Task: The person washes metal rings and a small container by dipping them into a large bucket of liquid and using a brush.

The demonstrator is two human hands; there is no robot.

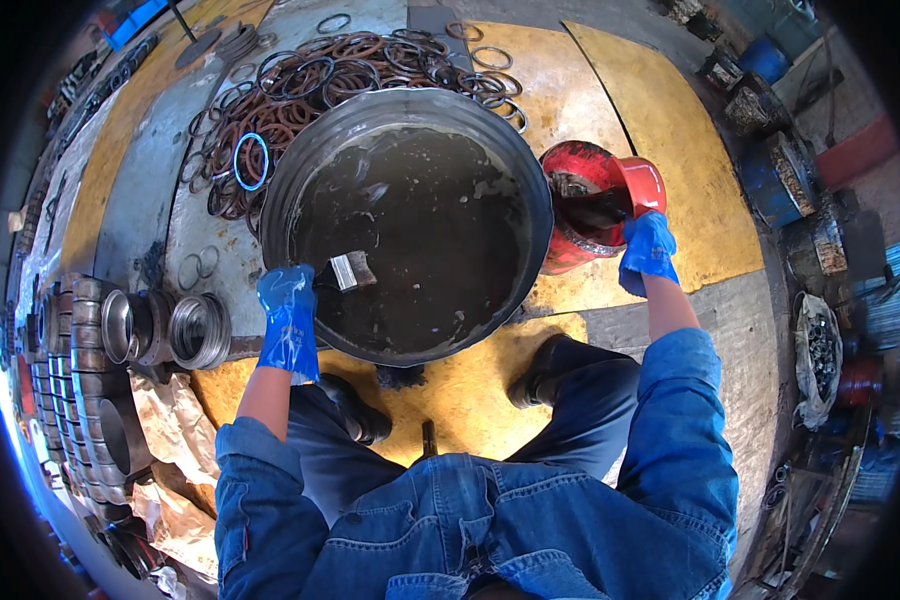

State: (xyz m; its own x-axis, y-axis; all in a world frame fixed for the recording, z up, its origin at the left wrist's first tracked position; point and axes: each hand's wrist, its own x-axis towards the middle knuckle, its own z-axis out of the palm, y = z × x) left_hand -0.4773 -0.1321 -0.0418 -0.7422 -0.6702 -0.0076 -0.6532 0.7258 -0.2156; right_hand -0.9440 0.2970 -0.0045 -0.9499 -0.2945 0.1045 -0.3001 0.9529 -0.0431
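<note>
My left hand, in a blue rubber glove, is closed around the handle of a paintbrush with a pale metal band. The brush's bristles point right, over the near left part of a large round metal tub holding dark, murky liquid. My right hand, gloved alike, grips a red plastic scoop-like vessel. That vessel is tilted over the mouth of a red, stained bucket, which stands against the tub's right side. Dark material shows inside the bucket. The glove hides just how the fingers hold the vessel.
A heap of brown and black rings lies behind and left of the tub. At left are stacked metal cylinders, metal rings and brown paper. Dirty drums and a bag of dark pieces line the right.
</note>
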